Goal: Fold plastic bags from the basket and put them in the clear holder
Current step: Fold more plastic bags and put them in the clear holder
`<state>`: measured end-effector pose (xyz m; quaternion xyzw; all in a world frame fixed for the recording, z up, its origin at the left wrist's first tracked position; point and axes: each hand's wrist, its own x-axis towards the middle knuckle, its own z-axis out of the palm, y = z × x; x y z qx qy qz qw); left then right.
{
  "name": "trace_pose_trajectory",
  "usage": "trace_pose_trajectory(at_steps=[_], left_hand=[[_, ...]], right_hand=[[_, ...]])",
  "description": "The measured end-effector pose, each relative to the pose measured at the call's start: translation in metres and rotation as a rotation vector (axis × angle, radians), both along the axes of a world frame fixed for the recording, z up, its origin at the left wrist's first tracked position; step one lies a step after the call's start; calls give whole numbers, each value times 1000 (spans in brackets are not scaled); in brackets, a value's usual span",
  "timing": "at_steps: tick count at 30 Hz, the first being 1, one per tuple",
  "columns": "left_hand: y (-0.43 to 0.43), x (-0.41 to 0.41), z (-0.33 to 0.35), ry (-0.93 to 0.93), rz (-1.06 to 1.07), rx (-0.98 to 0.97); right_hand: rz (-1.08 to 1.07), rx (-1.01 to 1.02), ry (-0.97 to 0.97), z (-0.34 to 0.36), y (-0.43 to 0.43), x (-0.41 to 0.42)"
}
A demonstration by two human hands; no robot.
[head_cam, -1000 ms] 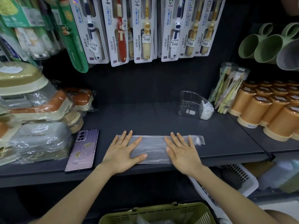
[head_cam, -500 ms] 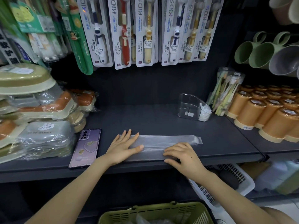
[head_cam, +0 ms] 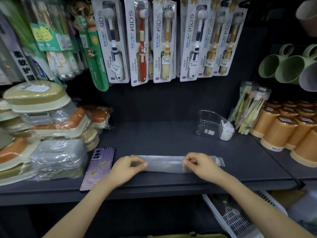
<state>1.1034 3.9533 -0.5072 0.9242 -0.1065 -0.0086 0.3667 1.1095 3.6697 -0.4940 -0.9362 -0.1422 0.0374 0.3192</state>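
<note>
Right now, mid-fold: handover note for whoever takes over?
Left hand pinches the plastic bag near its left end; right hand pinches it toward the right end.
Bag lies as a long narrow strip along the front of the dark shelf.
Clear holder stands back right, some white folded plastic inside.
Done: lengthwise folds. Left: fold the strip short, put it in the holder, then next from the green basket below.

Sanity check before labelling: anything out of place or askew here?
Only the phone: it lies askew on the shelf, near corner at the front edge, where it might slip off. The bag, pinched by the left hand and right hand, looks fine.
</note>
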Motion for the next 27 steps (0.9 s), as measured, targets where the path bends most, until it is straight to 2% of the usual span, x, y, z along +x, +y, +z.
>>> trace_pose_trajectory(at_steps=[2, 5, 12, 18, 24, 26, 27], left_hand=[[0, 6, -3, 16, 51, -43], [-2, 14, -4, 3, 101, -4], [-13, 25, -5, 12, 218, 52], [-21, 30, -5, 1, 364, 97], [-15, 31, 1, 96, 552, -15], [-14, 27, 2, 11, 625, 81], [-15, 23, 1, -113, 638, 176]], right_hand=[[-15, 19, 51, 6, 2, 10], [-55, 120, 99, 11, 5, 21], [-144, 7, 182, 1, 4, 38], [-210, -59, 145, -1, 8, 36], [-212, -72, 141, -1, 9, 35], [-215, -81, 139, -1, 10, 34], [-217, -85, 141, -1, 11, 34]])
